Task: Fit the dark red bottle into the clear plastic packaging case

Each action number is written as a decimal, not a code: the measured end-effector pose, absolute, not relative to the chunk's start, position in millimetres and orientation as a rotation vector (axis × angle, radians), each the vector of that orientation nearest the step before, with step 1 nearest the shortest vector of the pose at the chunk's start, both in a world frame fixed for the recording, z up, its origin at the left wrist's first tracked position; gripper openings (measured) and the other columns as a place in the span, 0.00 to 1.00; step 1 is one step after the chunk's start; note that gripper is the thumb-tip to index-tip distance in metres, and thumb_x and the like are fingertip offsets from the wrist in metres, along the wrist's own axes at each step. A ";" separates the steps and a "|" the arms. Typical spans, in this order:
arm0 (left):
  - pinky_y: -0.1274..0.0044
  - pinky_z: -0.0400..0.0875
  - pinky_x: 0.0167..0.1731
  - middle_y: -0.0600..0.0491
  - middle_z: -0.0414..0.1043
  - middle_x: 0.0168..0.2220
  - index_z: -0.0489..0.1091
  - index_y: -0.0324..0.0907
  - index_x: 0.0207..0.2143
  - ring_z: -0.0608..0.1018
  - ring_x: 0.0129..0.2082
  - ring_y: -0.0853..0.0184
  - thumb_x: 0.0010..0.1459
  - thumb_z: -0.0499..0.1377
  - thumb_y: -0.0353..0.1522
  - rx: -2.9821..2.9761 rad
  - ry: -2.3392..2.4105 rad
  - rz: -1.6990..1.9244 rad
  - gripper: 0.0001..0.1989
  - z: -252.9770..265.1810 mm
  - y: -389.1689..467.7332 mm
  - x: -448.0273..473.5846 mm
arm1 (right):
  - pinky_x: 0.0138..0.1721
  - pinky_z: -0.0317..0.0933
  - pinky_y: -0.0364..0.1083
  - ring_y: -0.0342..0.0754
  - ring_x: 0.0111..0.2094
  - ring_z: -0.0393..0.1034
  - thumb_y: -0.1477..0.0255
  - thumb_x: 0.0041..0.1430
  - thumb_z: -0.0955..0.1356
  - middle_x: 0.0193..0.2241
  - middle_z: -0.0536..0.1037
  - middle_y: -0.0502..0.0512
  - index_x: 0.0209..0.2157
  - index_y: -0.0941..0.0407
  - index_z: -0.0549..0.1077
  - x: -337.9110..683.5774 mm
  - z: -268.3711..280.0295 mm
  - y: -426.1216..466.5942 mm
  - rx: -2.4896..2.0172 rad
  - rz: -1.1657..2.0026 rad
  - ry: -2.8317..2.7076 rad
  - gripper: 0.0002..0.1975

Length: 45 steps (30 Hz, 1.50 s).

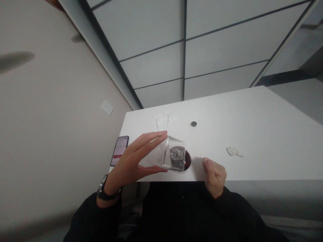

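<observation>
The left hand [133, 160] is clamping a clear square bottle [167, 155] across opposite walls, likely the surest hold if slippery; the right hand [215, 175] is forming a fist.

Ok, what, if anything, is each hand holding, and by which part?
Left hand: a clear container, by opposite sides. Right hand: closed, so I cannot tell.

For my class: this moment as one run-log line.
left hand: holds clear container, partly hiding bowl | right hand: closed fist | table: phone, dark disc, white scrap
</observation>
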<state>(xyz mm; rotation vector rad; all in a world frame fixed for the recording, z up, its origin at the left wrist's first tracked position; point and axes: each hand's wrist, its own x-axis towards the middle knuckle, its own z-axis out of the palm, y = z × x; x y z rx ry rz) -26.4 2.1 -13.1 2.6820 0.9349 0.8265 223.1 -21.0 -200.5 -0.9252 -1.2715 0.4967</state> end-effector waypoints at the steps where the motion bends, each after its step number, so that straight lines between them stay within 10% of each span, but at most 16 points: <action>1: 0.59 0.75 0.65 0.40 0.71 0.67 0.55 0.48 0.75 0.76 0.66 0.54 0.65 0.69 0.42 2.704 0.923 0.808 0.42 -11.6 3.2 -25.8 | 0.21 0.41 0.46 0.40 0.18 0.47 0.74 0.76 0.63 0.16 0.52 0.44 0.18 0.54 0.52 223.1 -200.2 -20.8 -0.919 0.493 -1.277 0.28; 45: 0.64 0.81 0.57 0.50 0.77 0.63 0.64 0.59 0.71 0.83 0.57 0.51 0.66 0.66 0.49 2.894 0.968 0.246 0.34 47.8 25.2 9.9 | 0.23 0.44 0.48 0.41 0.18 0.47 0.51 0.77 0.59 0.15 0.51 0.45 0.16 0.53 0.49 227.4 -183.1 -12.8 -0.992 0.738 -1.299 0.36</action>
